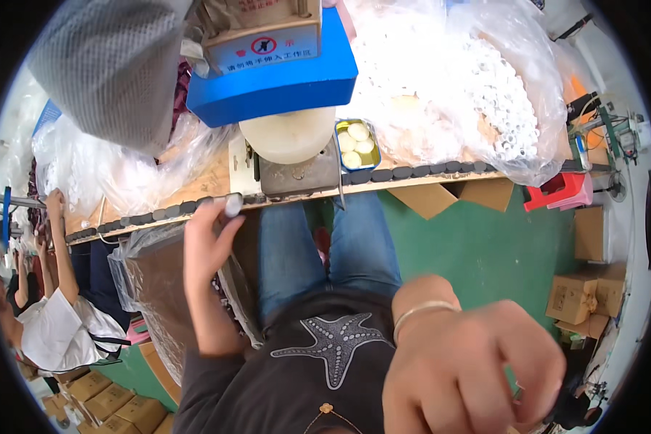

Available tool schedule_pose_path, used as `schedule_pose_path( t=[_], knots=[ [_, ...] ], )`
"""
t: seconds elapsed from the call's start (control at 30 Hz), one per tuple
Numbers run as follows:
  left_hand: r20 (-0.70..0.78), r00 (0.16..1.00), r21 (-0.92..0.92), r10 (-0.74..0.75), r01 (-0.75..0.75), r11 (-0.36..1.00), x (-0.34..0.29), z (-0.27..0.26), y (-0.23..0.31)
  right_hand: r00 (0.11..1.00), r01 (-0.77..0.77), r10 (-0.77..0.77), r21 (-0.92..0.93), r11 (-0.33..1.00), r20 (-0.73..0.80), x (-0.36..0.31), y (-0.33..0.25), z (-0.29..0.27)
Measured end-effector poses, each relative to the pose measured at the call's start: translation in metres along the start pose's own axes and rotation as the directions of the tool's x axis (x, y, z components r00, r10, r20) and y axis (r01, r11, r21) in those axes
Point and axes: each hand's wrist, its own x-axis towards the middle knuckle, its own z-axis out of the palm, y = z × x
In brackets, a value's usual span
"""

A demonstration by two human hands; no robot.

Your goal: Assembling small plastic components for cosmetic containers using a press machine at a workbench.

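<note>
My left hand (208, 242) is by the table's front edge, left of a blue machine (275, 94). Its thumb and fingers pinch a small, round, whitish-grey cap (233, 205). Close to the camera, at lower right, is my raised right hand (477, 369), with a bracelet at its wrist. Its fingers curl in toward the thumb; whatever they may hold is hidden. Under the machine's pale round head (289, 134) sits a grey metal block (300, 173). Beside it stands a blue and yellow tin (358, 165) with several cream-coloured round pieces.
A row of dark round pads (412, 171) lines the table edge. Clear plastic bags hold many small white parts (495, 101). A grey mesh-like cover (108, 72) hangs at upper left. Left, a co-worker in white (54, 329) sits. Cartons (586, 296) and a red stool (557, 192) stand right.
</note>
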Motion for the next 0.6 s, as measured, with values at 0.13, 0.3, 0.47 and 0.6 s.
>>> schedule_pose_path(
  t=[0.13, 0.3, 0.47, 0.6],
  knots=[
    [0.182, 0.842, 0.584, -0.509, 0.324, 0.745, -0.093, -0.086, -0.105, 0.984, -0.124, -0.064, -0.893, 0.432, -0.167, 0.007, -0.065, -0.094],
    [0.010, 0.630, 0.728, -0.776, 0.528, 0.438, -0.155, -0.120, -0.192, 0.854, -0.520, -0.470, -0.390, -0.760, -0.222, 0.008, -0.192, -0.237],
    [-0.043, 0.976, 0.129, -0.215, 0.218, 0.967, -0.032, -0.124, -0.062, 0.730, -0.561, -0.554, 0.112, -0.820, -0.400, 0.017, -0.185, -0.255],
    [-0.354, 0.921, 0.259, 0.165, -0.073, 0.963, 0.090, -0.095, -0.051, 0.707, -0.572, -0.613, 0.225, -0.789, -0.354, 0.020, -0.180, -0.269]
  ],
)
